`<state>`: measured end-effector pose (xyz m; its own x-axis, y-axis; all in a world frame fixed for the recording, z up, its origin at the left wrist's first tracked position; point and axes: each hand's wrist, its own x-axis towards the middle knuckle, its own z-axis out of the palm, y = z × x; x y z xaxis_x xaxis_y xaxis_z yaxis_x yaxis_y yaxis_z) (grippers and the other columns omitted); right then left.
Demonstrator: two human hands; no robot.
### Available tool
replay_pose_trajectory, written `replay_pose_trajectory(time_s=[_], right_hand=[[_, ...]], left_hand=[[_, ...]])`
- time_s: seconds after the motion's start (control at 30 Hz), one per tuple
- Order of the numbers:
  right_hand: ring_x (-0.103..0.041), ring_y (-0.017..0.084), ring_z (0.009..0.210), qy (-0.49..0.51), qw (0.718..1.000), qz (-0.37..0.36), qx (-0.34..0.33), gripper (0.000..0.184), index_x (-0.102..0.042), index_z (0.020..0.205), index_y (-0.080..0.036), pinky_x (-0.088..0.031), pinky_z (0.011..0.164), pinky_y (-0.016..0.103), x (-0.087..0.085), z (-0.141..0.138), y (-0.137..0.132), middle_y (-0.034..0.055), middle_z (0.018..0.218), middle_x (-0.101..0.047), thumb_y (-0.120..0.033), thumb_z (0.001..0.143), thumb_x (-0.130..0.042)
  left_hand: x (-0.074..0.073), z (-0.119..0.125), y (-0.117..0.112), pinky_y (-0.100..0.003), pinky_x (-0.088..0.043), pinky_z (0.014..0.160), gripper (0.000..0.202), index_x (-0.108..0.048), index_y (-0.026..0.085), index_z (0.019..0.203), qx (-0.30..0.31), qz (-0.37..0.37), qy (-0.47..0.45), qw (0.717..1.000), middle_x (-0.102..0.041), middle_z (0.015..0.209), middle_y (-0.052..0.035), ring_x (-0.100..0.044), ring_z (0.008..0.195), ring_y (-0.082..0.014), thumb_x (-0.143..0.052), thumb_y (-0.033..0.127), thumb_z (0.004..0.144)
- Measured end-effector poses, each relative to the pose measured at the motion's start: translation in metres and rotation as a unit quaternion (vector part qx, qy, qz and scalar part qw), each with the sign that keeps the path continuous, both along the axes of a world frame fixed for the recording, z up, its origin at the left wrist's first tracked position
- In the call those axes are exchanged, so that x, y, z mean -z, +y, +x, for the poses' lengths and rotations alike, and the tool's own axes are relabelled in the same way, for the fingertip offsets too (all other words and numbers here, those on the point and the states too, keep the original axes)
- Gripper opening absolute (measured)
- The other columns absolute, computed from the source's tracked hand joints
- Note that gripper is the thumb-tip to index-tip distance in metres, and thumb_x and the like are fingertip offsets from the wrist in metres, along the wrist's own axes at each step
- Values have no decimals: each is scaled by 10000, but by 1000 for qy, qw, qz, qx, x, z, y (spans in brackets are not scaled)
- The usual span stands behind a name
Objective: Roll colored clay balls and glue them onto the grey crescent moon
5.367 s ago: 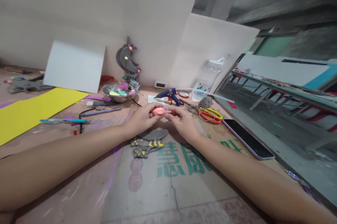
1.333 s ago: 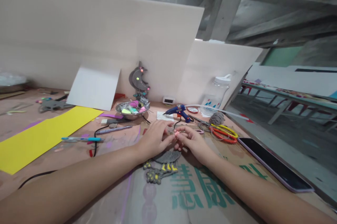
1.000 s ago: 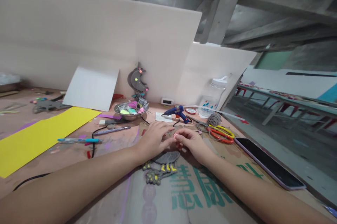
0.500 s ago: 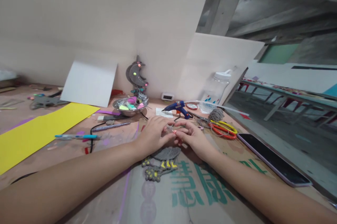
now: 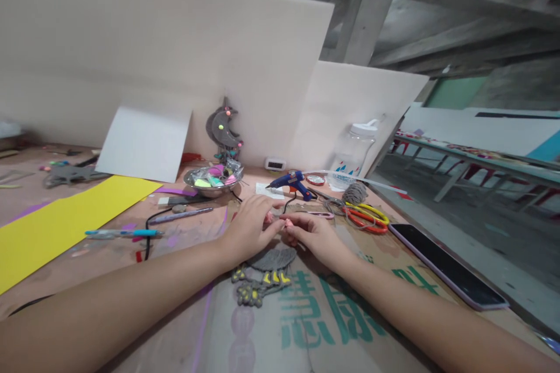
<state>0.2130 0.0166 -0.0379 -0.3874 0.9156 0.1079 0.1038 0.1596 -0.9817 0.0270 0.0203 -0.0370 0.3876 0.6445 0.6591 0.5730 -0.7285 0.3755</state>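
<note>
Cardboard printed with green characters covers the nearest part of the desk. A gray craft piece with yellow markings lies flat on it, just below the hands. Over its upper edge the left hand curls its grip around a pink lump, partly hidden by the fingers. The right hand, just beside it, has its grip closed, thumb and finger pinching a small pink bit.

To the right lies a dark-screened phone, with looped orange and yellow handles beyond it and a ball of gray yarn touching or near them. On the left are a blue pen, a purple pen and a long yellow sheet.

Farther back, a metal bowl holds colored lumps and clear wrapping; a blue glue gun rests near a clear bottle. Behind the bowl, a gray crescent dotted with colored balls stands before a pale panel. A second desk stands well apart, at far right.
</note>
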Motion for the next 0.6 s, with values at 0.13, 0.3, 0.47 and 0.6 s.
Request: replay_pose_trajectory(time_s=[0.13, 0.3, 0.47, 0.6], right_hand=[[-551, 103, 538, 26, 999, -3, 45, 463, -602, 1107, -166, -452, 549, 252, 1, 0, 0, -17, 666, -628, -412, 728, -703], [-604, 115, 553, 8, 998, -5, 55, 339, -608, 938, -157, -460, 520, 231, 3, 1, 0, 9, 674, -657, -434, 752, -667], [-591, 102, 521, 8, 998, 6, 65, 298, -549, 814, -173, -459, 512, 219, 2, 1, 1, -13, 628, -643, -443, 752, -659], [-602, 107, 546, 18, 997, 24, 67, 285, -524, 799, -183, -475, 522, 229, 2, 1, 3, -22, 682, -644, -412, 733, -682]], left_hand=[[0, 0, -1, -335, -395, 846, 263, -570, 197, 1123, 6, 0, 4, 1000, -617, 899, -35, -545, 896, -200, -565, 296, 879], [3, -1, 3, -346, -396, 853, 274, -555, 185, 1121, 11, 8, 1, 1000, -616, 915, -44, -544, 902, -205, -567, 299, 872], [3, -1, 3, -348, -399, 848, 274, -557, 181, 1122, 7, 6, 2, 1000, -624, 892, -42, -549, 913, -212, -566, 287, 870], [1, 0, 1, -348, -404, 854, 273, -574, 180, 1111, 0, -5, 0, 1000, -629, 888, -44, -553, 917, -212, -580, 294, 863]])
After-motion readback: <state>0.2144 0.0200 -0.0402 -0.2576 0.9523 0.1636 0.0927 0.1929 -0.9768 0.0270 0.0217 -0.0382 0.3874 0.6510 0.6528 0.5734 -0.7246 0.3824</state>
